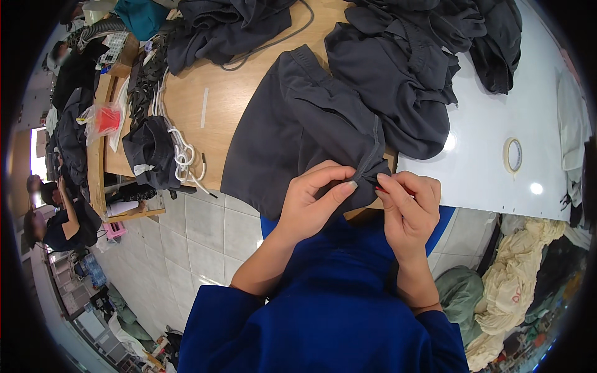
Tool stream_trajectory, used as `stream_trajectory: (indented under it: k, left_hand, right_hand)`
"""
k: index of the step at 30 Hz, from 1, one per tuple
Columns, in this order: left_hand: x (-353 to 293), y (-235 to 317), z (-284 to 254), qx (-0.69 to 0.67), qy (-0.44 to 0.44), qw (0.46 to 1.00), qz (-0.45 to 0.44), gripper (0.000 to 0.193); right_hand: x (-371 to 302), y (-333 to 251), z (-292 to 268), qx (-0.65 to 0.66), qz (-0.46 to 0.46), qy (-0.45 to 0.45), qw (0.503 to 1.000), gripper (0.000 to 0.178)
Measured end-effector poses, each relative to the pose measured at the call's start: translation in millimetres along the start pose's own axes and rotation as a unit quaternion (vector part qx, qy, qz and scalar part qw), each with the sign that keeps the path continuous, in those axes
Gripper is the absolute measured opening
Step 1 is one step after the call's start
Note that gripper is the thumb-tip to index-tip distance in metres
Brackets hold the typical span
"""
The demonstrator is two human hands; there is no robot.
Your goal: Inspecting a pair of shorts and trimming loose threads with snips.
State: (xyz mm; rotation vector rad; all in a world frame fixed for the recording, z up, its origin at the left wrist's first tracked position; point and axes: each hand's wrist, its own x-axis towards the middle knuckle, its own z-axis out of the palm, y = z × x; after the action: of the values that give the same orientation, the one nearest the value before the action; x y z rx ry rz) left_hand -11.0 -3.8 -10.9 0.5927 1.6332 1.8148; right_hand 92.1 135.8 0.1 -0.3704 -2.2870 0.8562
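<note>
A dark grey garment point(261, 137) lies over the table's near edge, its ribbed band at the far end. My left hand point(318, 200) pinches a seamed edge of it between thumb and forefinger. Close by on the right, my right hand point(410, 208) has its fingers pinched together at the same edge. A small red piece point(379, 188) shows at those fingertips; most of it is hidden, so its kind cannot be made out. The fabric between the two hands is bunched into a fold.
More dark grey garments point(398, 93) are heaped beyond and to the right. A roll of tape point(512, 155) lies on the white tabletop point(479, 174). White cords point(181, 152) hang at the wooden table's left edge. Cream cloth point(510, 286) is piled low right. People sit far left.
</note>
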Motion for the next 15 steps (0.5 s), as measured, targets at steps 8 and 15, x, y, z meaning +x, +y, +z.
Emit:
stream_trajectory:
  k: [8,15]
  left_hand:
    - [-0.6,4.0,0.4,-0.022,-0.007,1.0,0.014,0.023]
    - [-1.1,4.7,0.3,-0.053,-0.012,0.998,0.015,0.025]
  right_hand:
    - [-1.3,0.1,-1.4,0.023,0.017,0.008,1.0,0.029]
    - [-1.4,-2.5,-2.5,0.017,0.001,0.0,1.0,0.033]
